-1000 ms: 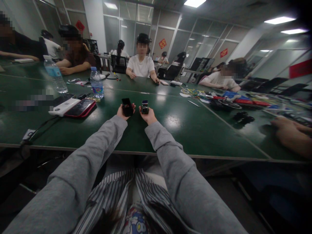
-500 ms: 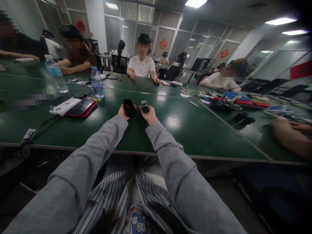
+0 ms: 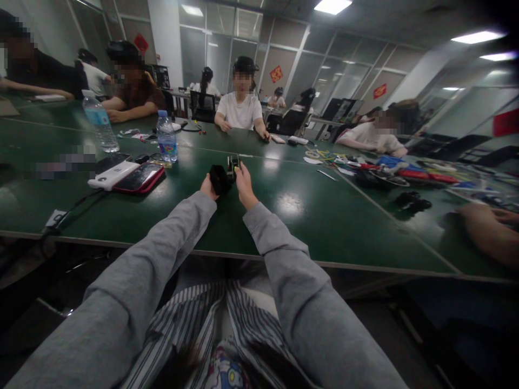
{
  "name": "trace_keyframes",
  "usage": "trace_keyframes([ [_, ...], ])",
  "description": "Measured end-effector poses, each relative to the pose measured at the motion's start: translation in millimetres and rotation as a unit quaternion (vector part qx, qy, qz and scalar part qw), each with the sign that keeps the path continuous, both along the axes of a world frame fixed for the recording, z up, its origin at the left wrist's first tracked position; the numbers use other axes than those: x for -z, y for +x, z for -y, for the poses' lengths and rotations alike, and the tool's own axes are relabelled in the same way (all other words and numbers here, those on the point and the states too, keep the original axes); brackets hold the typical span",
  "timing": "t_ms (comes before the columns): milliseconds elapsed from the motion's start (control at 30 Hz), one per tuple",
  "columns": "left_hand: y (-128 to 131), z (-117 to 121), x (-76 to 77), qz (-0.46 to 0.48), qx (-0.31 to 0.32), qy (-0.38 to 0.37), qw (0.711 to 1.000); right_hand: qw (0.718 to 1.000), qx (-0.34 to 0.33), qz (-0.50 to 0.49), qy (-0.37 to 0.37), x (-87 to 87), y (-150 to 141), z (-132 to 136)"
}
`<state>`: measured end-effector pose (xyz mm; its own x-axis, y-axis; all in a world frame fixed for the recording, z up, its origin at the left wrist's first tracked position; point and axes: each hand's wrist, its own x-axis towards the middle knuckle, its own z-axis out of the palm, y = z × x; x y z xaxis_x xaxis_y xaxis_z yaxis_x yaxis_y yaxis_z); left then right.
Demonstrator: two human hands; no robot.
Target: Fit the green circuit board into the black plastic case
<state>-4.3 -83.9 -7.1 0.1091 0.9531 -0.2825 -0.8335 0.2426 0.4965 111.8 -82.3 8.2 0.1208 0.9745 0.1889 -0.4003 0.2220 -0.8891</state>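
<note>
My left hand [image 3: 208, 188] is closed round a black box-like case [image 3: 220, 181], which is tilted towards the right. In my right hand [image 3: 245, 181] is a small electronic module [image 3: 233, 166] with dark and silvery parts and a speck of yellow, gripped between thumb and fingers. The module is upright, close against the case's upper right edge; whether they touch I cannot tell. Both hands are above the green table [image 3: 292, 227], near its front edge. The inside of the case is too dark to make out.
To the left lie a red-edged phone [image 3: 140, 177], a white power bank [image 3: 113, 175] with a cable, and two water bottles [image 3: 167, 139]. Cables and tools [image 3: 389, 167] are heaped at the right. Another person's hand [image 3: 486, 227] rests at far right; people sit across the table.
My right hand has turned the module from lying in the palm to standing upright and brought it to the case. The case has tilted in my left hand. The view has shifted slightly.
</note>
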Motion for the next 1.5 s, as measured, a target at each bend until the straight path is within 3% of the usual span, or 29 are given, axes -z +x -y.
trace_keyframes([
  [133, 2.5, 2.3, -0.7, 0.000, 0.004, 0.011, 1.000, 0.992, 0.062, 0.101, 0.046, 1.2, -6.3, 5.9],
  [433, 4.5, 9.2, -4.4, -0.003, -0.003, 0.022, 1.000, 0.983, 0.032, 0.162, 0.080, -8.7, -12.8, 21.7],
  [867, 4.7, 4.8, -2.6, -0.032, -0.039, -0.013, 0.999, 0.970, 0.051, 0.215, 0.106, -1.5, -17.2, 29.2],
  [1100, 2.2, 6.3, 1.7, -0.022, -0.046, 0.001, 0.999, 0.949, 0.009, 0.290, 0.127, 0.1, -17.0, 31.8],
  [1267, 1.9, 3.5, 4.5, -0.006, -0.023, 0.021, 1.000, 0.942, 0.091, 0.279, 0.163, -0.1, -10.1, 23.9],
  [1367, 1.6, 0.3, 3.5, 0.002, 0.002, 0.012, 1.000, 0.941, 0.120, 0.283, 0.140, 1.5, -3.9, 14.6],
  [1500, 1.1, -2.7, 2.4, -0.005, 0.023, 0.011, 1.000, 0.963, 0.098, 0.251, 0.023, 8.4, -2.1, 6.1],
])
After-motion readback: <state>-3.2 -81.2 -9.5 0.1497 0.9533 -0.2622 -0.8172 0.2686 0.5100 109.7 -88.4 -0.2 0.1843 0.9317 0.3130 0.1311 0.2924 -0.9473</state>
